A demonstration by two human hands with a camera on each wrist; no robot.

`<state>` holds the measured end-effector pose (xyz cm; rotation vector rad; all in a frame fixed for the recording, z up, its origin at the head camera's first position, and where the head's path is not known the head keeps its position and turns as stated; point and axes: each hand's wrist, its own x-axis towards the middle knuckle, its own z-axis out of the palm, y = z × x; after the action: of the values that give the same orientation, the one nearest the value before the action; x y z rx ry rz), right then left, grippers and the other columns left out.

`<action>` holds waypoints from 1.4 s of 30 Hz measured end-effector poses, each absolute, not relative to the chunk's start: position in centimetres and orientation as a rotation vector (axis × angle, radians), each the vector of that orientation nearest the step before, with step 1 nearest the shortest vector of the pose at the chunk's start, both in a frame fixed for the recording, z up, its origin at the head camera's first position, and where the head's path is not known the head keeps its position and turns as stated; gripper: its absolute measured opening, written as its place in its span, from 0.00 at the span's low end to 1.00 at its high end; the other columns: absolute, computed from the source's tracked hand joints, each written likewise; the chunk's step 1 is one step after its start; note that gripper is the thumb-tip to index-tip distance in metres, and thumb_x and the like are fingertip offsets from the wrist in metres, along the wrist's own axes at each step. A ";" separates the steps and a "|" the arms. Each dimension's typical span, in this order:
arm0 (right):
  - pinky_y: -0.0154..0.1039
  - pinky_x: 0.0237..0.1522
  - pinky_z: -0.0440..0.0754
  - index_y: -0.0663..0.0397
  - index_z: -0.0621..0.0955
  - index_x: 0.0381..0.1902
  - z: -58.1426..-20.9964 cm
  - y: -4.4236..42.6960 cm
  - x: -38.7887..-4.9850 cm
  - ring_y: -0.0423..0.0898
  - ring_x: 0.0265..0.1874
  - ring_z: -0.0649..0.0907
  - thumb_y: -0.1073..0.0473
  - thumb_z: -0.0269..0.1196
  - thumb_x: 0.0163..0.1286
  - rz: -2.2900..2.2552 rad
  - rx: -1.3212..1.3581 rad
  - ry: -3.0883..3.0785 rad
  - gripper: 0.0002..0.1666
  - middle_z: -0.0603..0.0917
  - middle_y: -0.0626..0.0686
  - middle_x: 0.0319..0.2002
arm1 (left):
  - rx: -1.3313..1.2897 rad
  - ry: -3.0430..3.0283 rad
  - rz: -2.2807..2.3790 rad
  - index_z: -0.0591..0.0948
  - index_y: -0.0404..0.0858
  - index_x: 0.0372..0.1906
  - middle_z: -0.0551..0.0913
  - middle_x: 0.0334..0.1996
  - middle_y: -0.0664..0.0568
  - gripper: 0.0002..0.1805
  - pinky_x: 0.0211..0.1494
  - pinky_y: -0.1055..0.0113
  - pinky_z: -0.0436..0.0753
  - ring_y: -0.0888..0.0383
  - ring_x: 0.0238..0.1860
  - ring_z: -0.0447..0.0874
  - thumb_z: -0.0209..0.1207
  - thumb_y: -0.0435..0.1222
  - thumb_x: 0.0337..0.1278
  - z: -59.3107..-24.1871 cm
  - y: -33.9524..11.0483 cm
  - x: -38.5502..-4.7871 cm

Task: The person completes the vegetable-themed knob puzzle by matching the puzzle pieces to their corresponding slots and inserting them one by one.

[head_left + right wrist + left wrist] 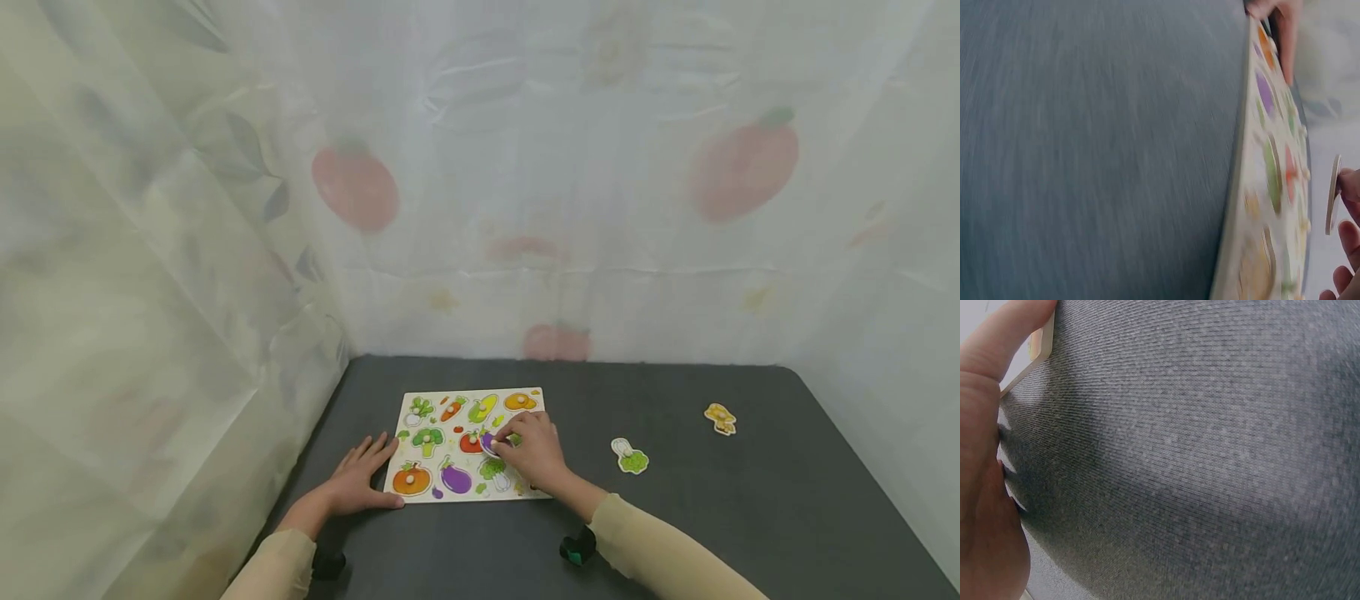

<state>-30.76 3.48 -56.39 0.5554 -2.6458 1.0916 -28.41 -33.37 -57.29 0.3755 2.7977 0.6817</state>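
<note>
A white puzzle board [420, 402] printed with vegetables lies on the dark tabletop. My left hand [357, 481] rests at its left edge with fingers spread; in the left wrist view the thumb [997, 337] touches the board's corner. Over the right part of the board, my right hand [534, 450] pinches a purple eggplant puzzle piece [489, 444]. From the right wrist, that thin piece [1333, 197] appears edge-on, raised off the board. Several pieces with small knobs sit on the board, among them a pumpkin [412, 479] and a broccoli [427, 442].
To the right of the board lie a loose bok choy piece [630, 457] and, farther back, a yellow-brown mushroom-like piece [722, 419]. A pale printed curtain [555, 208] hangs behind the table [675, 517] and along its left side.
</note>
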 end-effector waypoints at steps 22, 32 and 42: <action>0.49 0.50 0.72 0.33 0.89 0.28 -59.0 -3.5 -28.8 0.45 0.47 0.73 0.45 0.73 0.62 0.919 0.635 -2.673 0.05 0.80 0.39 0.39 | 0.388 2.803 0.689 0.56 0.42 0.82 0.48 0.81 0.35 0.64 0.75 0.31 0.39 0.31 0.79 0.38 0.72 0.65 0.45 -57.1 -33.2 -28.5; 0.47 0.49 0.72 0.33 0.89 0.28 -59.2 -3.9 -28.5 0.45 0.45 0.73 0.44 0.73 0.62 0.869 0.639 -2.684 0.06 0.80 0.39 0.38 | 0.386 2.807 0.706 0.57 0.42 0.82 0.49 0.81 0.35 0.64 0.75 0.31 0.38 0.31 0.79 0.37 0.72 0.66 0.44 -57.0 -33.1 -28.4; 0.45 0.48 0.71 0.35 0.89 0.28 -59.3 -4.1 -28.4 0.44 0.45 0.72 0.43 0.74 0.62 0.856 0.635 -2.687 0.07 0.79 0.39 0.37 | 0.379 2.792 0.658 0.56 0.43 0.83 0.48 0.81 0.38 0.63 0.76 0.32 0.38 0.31 0.80 0.37 0.72 0.64 0.47 -56.8 -33.2 -28.5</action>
<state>-28.38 -4.11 -59.33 0.6351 -2.6873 0.8562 -28.53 -33.24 -56.80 0.3793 2.7924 0.6579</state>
